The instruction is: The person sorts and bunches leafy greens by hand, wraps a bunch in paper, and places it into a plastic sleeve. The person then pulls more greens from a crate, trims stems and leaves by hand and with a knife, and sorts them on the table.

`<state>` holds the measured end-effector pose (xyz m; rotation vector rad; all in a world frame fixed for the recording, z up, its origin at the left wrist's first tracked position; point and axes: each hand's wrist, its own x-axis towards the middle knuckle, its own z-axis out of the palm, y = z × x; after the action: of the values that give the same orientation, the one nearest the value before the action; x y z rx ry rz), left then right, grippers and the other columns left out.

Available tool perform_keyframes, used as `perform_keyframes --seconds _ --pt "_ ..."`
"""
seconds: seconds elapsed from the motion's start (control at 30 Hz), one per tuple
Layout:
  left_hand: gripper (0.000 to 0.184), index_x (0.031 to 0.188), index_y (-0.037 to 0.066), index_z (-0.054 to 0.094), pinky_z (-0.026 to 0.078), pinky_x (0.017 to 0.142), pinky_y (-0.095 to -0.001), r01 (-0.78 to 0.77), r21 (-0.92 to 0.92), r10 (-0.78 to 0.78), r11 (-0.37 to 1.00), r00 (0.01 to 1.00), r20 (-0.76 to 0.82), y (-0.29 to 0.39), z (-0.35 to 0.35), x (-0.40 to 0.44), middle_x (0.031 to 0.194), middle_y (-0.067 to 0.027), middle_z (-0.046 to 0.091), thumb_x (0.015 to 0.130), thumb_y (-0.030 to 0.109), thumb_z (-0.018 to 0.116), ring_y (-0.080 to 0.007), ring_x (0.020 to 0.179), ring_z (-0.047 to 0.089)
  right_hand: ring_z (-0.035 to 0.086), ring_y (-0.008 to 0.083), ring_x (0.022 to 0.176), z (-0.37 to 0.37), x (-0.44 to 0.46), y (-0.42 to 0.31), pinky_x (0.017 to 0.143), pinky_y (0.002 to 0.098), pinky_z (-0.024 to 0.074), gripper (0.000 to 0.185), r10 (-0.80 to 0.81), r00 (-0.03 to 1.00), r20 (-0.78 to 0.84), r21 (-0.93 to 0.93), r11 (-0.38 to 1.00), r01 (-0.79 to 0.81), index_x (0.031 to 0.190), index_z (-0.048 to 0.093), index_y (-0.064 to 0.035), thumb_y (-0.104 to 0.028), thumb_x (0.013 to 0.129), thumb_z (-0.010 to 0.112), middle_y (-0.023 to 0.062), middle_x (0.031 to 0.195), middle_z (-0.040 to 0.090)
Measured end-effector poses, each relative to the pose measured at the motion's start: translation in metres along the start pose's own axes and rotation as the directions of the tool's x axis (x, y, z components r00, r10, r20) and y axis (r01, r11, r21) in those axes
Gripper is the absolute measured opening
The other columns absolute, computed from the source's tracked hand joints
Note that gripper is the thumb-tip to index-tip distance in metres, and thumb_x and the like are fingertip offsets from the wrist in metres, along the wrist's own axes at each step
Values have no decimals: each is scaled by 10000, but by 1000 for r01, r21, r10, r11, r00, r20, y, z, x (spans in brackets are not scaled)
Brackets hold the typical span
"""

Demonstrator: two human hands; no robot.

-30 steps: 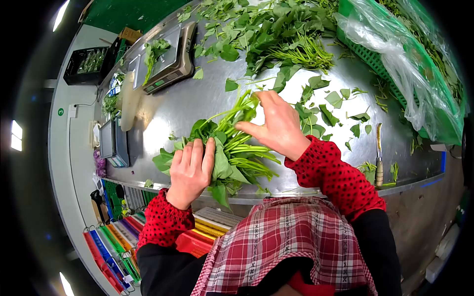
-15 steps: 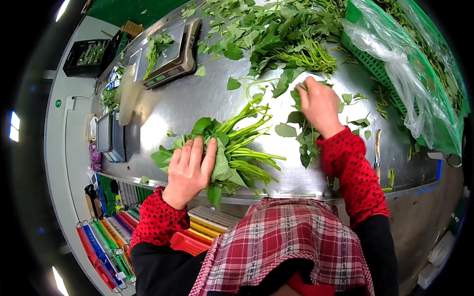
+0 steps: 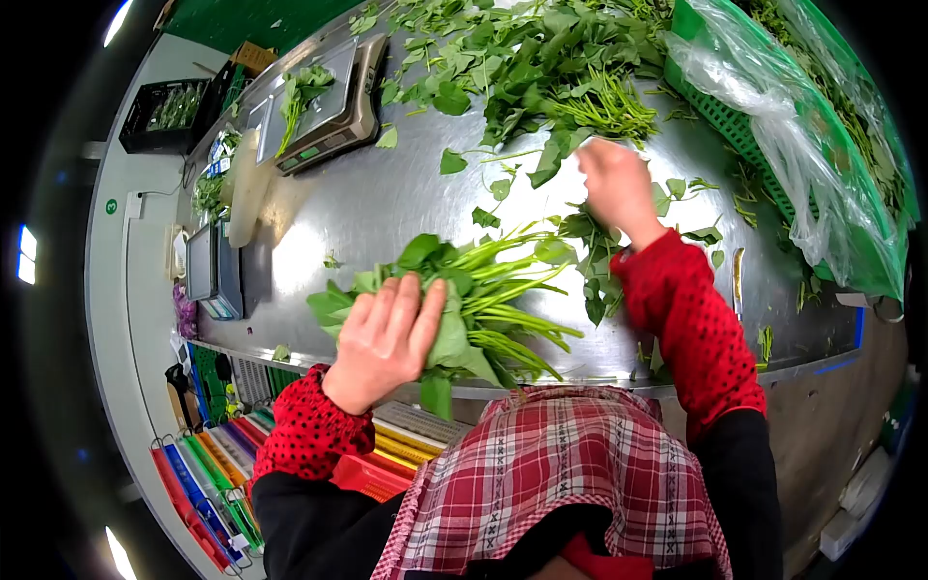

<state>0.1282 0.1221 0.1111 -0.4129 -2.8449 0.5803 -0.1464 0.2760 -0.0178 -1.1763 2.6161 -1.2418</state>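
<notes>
My left hand point(image 3: 387, 333) is wrapped over the leafy end of a bunch of long-stemmed greens point(image 3: 512, 314), its cut stems pointing right. Fingers and thumb press the leaves together just above the steel table point(image 3: 406, 184). My right hand point(image 3: 617, 186) is at the near edge of the big pile of greens point(image 3: 551, 72). Its fingers are curled but smeared by motion, so whether they hold anything does not show. Loose leafy sprigs point(image 3: 597, 275) lie beneath the right wrist, and a single leaf point(image 3: 485, 217) lies between the hands.
A scale point(image 3: 333, 121) with a small bunch on it stands at the back left. On the right is a green crate point(image 3: 739, 130) lined with clear plastic. A knife point(image 3: 739, 280) lies near the right front edge. Coloured trays point(image 3: 208, 474) are below the table at left.
My left hand and the bunch have shifted slightly right. My right hand has moved a little up towards the pile, and loose leaves now lie apart from the bunch's stems.
</notes>
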Motion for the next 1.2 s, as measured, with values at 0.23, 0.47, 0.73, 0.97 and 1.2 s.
perform_keyframes --seconds 0.23,0.47,0.73,0.97,1.2 --pt "413 1121 -8 647 494 683 -344 13 -133 -28 991 993 -110 -10 4 13 1000 -181 631 723 84 592 -282 853 631 607 154 996 -13 27 -32 858 321 493 426 -331 858 392 784 609 -123 1307 571 -91 -339 960 549 61 1180 625" --pt "421 1081 -52 645 534 723 -369 165 -452 -262 877 951 -161 -19 15 -5 981 -205 652 679 71 660 -322 842 656 474 32 554 -17 24 -31 487 209 414 295 102 837 538 672 548 -498 920 652 -51 -339 932 593 -25 712 590" --pt "324 1091 -35 641 538 783 -330 480 -815 -641 323 745 185 -19 51 -53 1031 -174 672 783 53 682 -279 907 672 588 189 1034 -11 5 -24 922 328 471 624 -18 921 388 663 700 -266 1353 471 19 -385 902 623 160 1250 582" --pt "309 1081 -20 646 534 797 -338 280 -843 -473 459 881 35 -21 56 -55 1002 -153 668 784 60 679 -257 880 661 622 117 744 -13 7 -73 717 266 512 325 -407 705 581 753 597 -277 1038 641 43 -247 893 658 59 799 662" --pt "346 1092 -8 638 531 802 -338 465 -883 -514 -70 741 431 -24 64 -85 1009 -133 664 761 63 706 -237 883 650 622 126 693 -8 -3 -71 635 244 508 378 -257 897 359 773 620 -132 1131 609 42 -262 910 644 103 963 657"
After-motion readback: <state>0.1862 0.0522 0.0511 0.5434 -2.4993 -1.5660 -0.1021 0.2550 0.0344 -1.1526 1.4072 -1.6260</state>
